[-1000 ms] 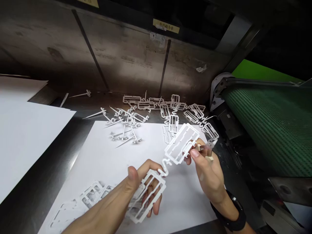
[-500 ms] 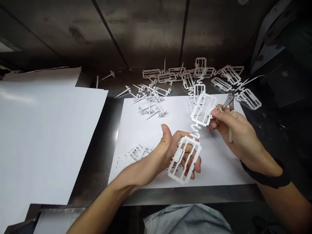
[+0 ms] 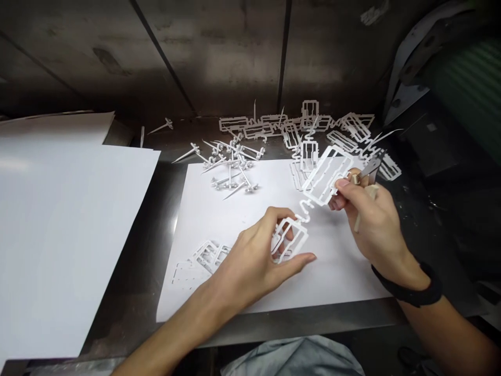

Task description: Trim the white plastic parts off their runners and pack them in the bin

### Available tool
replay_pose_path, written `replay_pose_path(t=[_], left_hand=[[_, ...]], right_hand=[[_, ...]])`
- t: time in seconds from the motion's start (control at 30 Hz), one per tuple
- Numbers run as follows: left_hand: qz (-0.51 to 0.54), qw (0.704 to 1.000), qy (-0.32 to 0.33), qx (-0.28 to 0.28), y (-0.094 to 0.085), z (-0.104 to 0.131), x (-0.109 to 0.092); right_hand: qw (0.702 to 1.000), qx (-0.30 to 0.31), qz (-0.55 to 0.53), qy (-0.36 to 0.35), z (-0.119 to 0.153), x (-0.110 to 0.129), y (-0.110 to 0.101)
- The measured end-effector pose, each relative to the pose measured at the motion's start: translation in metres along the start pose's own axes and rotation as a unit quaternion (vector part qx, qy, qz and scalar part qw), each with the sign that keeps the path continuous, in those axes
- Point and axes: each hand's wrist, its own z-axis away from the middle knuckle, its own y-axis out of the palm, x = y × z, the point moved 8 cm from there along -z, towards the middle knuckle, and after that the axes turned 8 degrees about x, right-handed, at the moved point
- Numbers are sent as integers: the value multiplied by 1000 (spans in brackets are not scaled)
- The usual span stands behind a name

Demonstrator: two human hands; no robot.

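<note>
Two white plastic frames joined by a thin zigzag runner are held above a white paper sheet [image 3: 340,261]. My right hand [image 3: 378,224] pinches the upper frame [image 3: 327,175] by its right edge between thumb and finger. That same hand also keeps nippers [image 3: 371,167] in its grasp, their metal jaws pointing up and their handles partly hidden. My left hand [image 3: 250,256] curls around the lower frame [image 3: 300,237], fingers at its upper left side and thumb stretched out below it. Part of this frame is hidden by the hand.
Several white sprue spikes [image 3: 235,162] lie at the sheet's back edge. More joined frames [image 3: 266,128] are heaped along the rear metal wall. Cut flat frames [image 3: 207,256] lie left of my left hand. A stack of white sheets [image 3: 70,224] occupies the left side.
My left hand has turned over, from lying palm-up under the lower frame to curling around it from the left. The lower frame has tilted, and the view has shifted slightly.
</note>
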Motion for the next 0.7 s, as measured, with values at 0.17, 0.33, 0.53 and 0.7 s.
replay_pose_path(t=[0.17, 0.33, 0.53, 0.7], left_hand=[[-29, 997, 22, -70, -8, 2, 0], [340, 934, 49, -97, -22, 4, 5], [517, 847, 106, -58, -30, -1, -4], [533, 836, 125, -27, -28, -1, -10]], right_hand=[[996, 30, -39, -78, 6, 25, 10], [989, -22, -92, -112, 10, 41, 0], [994, -7, -88, -60, 11, 27, 2], [995, 10, -76, -59, 11, 22, 2]])
